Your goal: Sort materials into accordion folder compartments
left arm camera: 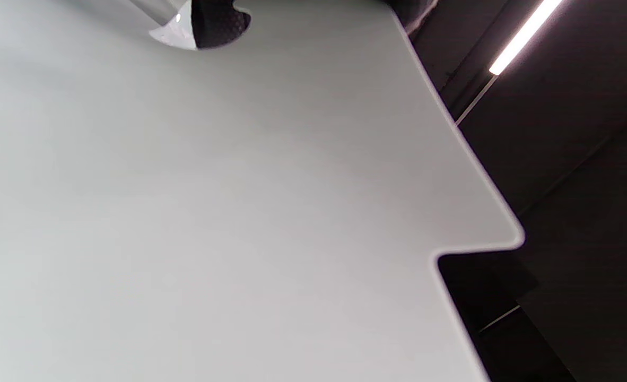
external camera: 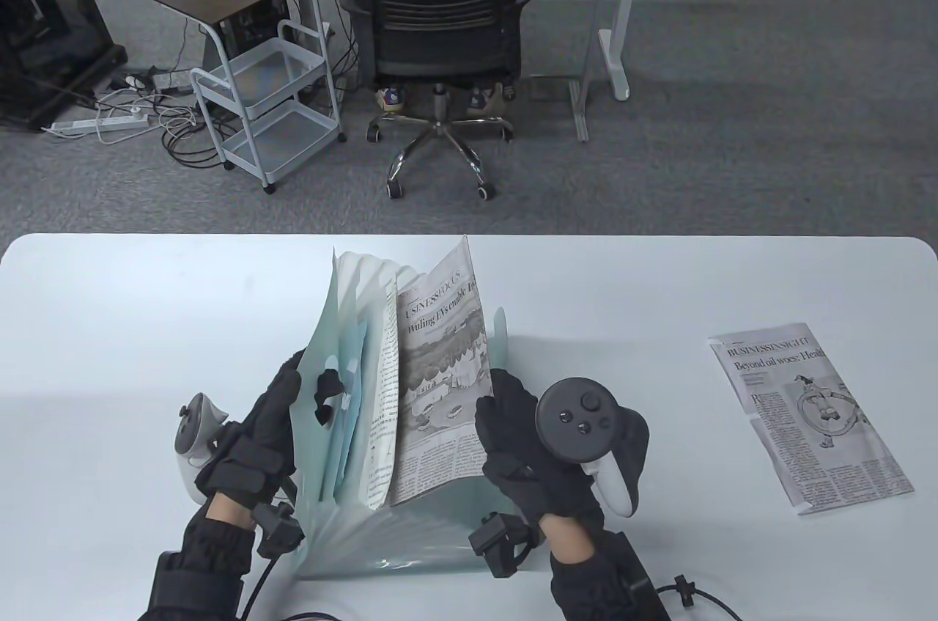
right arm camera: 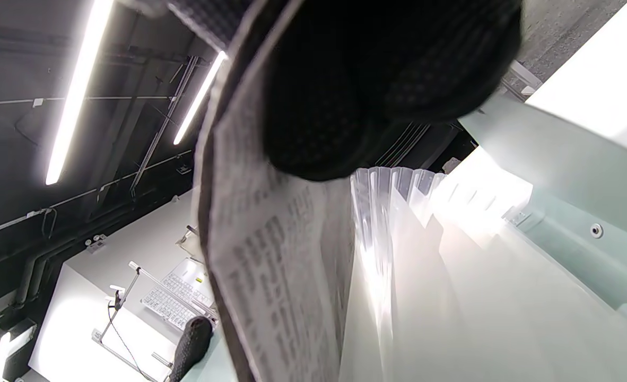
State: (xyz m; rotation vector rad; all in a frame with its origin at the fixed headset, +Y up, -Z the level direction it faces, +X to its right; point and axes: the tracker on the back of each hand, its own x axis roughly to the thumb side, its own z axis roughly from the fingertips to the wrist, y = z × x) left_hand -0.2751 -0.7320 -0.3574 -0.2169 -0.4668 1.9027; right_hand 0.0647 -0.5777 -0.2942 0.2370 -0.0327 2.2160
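A pale teal accordion folder (external camera: 344, 357) stands fanned open at the middle of the white table (external camera: 146, 328). A folded newspaper (external camera: 440, 386) stands upright in one of its compartments, its top sticking out. My right hand (external camera: 492, 407) grips the newspaper's right edge; in the right wrist view its fingers (right arm camera: 372, 79) pinch the paper (right arm camera: 271, 254) beside the folder's pleats (right arm camera: 398, 212). My left hand (external camera: 308, 383) holds the folder's left dividers apart, fingertips showing through the plastic. The left wrist view shows a fingertip (left arm camera: 218, 21) on a pale folder panel (left arm camera: 186, 212).
A second folded newspaper (external camera: 810, 416) lies flat on the table at the right. Beyond the table's far edge are an office chair (external camera: 440, 27) and a white cart (external camera: 256, 86) on the floor.
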